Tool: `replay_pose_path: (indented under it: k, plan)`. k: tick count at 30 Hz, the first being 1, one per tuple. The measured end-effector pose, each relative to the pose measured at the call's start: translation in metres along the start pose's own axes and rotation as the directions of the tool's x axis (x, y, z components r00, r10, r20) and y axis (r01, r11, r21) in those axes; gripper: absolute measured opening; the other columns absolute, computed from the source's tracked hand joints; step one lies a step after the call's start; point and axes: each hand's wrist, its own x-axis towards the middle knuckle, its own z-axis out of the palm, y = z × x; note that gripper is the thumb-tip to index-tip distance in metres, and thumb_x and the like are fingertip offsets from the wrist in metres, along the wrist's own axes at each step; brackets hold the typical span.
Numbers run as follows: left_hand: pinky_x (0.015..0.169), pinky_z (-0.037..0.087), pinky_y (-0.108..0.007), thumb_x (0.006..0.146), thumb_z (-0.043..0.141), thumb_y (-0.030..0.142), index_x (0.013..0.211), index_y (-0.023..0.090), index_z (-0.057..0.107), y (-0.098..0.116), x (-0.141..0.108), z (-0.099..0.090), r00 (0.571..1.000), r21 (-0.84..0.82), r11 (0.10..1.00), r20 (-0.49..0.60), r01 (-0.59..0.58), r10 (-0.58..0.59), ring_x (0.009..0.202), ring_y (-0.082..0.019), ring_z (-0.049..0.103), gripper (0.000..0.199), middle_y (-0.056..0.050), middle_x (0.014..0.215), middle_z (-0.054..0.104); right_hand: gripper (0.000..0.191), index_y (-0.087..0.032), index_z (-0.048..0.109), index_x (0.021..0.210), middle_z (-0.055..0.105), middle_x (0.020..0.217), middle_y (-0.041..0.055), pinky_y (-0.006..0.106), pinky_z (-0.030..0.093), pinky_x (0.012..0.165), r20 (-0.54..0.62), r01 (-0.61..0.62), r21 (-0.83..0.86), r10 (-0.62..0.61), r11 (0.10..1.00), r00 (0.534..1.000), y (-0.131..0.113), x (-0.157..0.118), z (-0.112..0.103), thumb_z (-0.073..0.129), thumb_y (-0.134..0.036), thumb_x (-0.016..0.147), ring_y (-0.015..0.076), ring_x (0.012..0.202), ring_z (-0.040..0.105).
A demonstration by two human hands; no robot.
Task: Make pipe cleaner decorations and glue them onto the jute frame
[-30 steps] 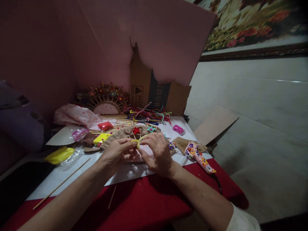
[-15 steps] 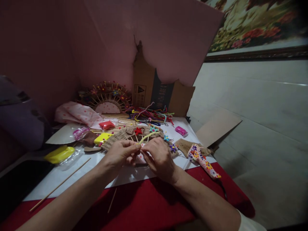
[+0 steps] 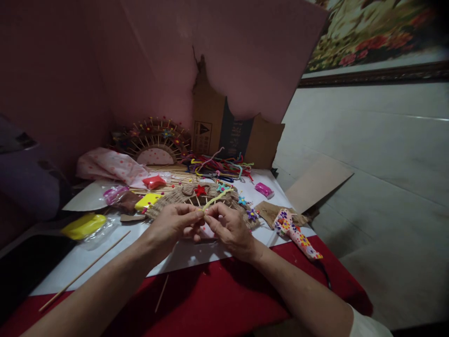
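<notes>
A pale yellow pipe cleaner (image 3: 217, 198) is pinched at its near end between the fingertips of my left hand (image 3: 178, 222) and my right hand (image 3: 229, 229). Its free end points up and to the right. Behind and below my hands lies a fan-shaped craft piece (image 3: 175, 196) wrapped in twine, with thin sticks showing in its arch. On it sit a red flower (image 3: 200, 190), a turquoise flower (image 3: 223, 187), a blue flower (image 3: 242, 200) and a purple flower (image 3: 251, 214). My hands hide its lower middle.
A finished-looking fan piece (image 3: 156, 156) leans at the back beside torn cardboard (image 3: 238, 135). Colourful pipe cleaners (image 3: 224, 164) lie heaped before it. Yellow clay packs, a wooden stick (image 3: 86, 270) and a flower-patterned cloth-covered tool (image 3: 296, 234) surround the work on white paper (image 3: 189, 260).
The fingers of my right hand have curled and shifted at the pipe cleaner's near end, meeting my left fingertips. My left hand still pinches it.
</notes>
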Motion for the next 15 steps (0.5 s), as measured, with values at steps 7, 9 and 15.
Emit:
replay_pose_path:
  k: [7, 9, 15]
  plan:
    - [0.041, 0.04, -0.02, 0.069, 0.069, 0.031, 0.064, 0.013, 0.061, 0.0029, -0.0014, 0.0031, 0.999, 0.008, 1.0, -0.039, 0.001, 0.0, 0.043, -0.007, 0.048, 0.02, 0.002, 0.056, 0.056, 0.022, -0.018, 0.058, 0.072, 0.059, 0.069, 0.002, 0.026, 0.04, 0.063, -0.148, -0.151, 0.124, 0.169, 0.981, 0.974, -0.001, 0.0021, -0.0013, 0.049, -0.03, 0.087, 0.0139, 0.065, 0.054]
    - [0.04, 0.037, -0.019, 0.071, 0.067, 0.033, 0.064, 0.013, 0.06, 0.0017, -0.0022, 0.0034, 1.0, 0.073, 0.997, -0.009, -0.008, 0.009, 0.041, -0.007, 0.046, 0.022, 0.001, 0.054, 0.056, 0.022, -0.018, 0.059, 0.072, 0.059, 0.068, 0.0013, 0.025, 0.04, 0.061, -0.147, -0.192, 0.224, 0.228, 0.956, 0.963, 0.0002, 0.0027, 0.0001, 0.05, -0.032, 0.086, 0.013, 0.063, 0.053]
    - [0.041, 0.032, -0.018, 0.073, 0.063, 0.035, 0.058, 0.014, 0.056, 0.0007, -0.0052, 0.0078, 0.999, 0.203, 0.978, 0.023, -0.05, 0.046, 0.041, -0.006, 0.042, 0.027, 0.002, 0.049, 0.053, 0.019, -0.016, 0.057, 0.072, 0.052, 0.067, -0.0018, 0.023, 0.037, 0.056, -0.113, -0.225, 0.476, 0.312, 0.85, 0.943, 0.0053, 0.0039, 0.0041, 0.061, -0.034, 0.079, 0.0099, 0.06, 0.046]
